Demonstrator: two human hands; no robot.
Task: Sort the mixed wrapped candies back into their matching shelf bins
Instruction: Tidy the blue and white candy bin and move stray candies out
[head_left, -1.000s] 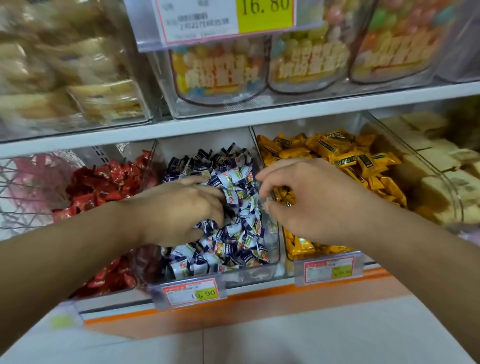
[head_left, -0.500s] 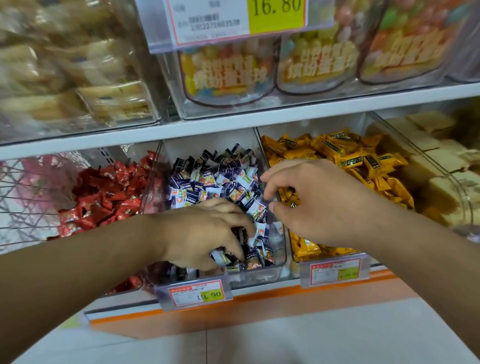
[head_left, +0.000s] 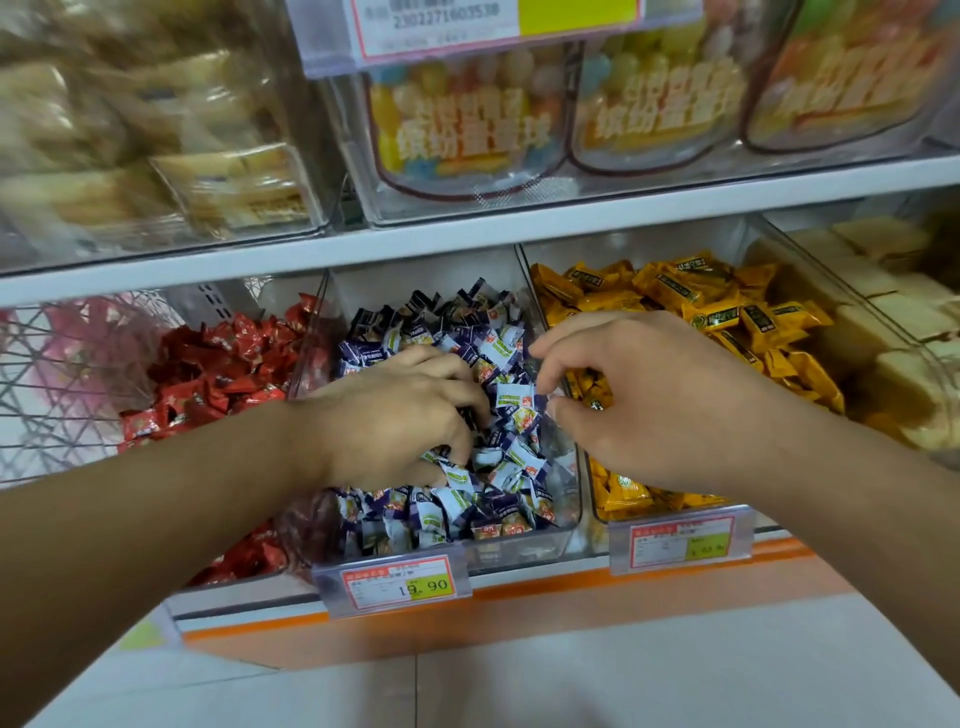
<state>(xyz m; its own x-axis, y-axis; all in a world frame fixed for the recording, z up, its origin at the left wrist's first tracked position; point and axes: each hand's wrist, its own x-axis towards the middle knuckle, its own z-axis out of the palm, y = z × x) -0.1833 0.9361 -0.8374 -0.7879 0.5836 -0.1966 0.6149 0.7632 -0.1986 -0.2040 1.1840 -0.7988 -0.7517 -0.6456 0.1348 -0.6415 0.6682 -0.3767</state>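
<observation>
Head view: my left hand (head_left: 395, 415) digs curled into the clear plastic bin's (head_left: 566, 525) purple-and-white wrapped candies (head_left: 498, 467); right hand (head_left: 649, 400) hovers clenched at its right edge, grasp unclear.

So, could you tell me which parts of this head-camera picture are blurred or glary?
Head view: the biscuit packs at upper left are smeared by motion blur; the upper price tag is blurry, the 19.90 tag readable; the clear bin walls show soft glare; the shelf edge bows from wide-angle distortion.
</observation>
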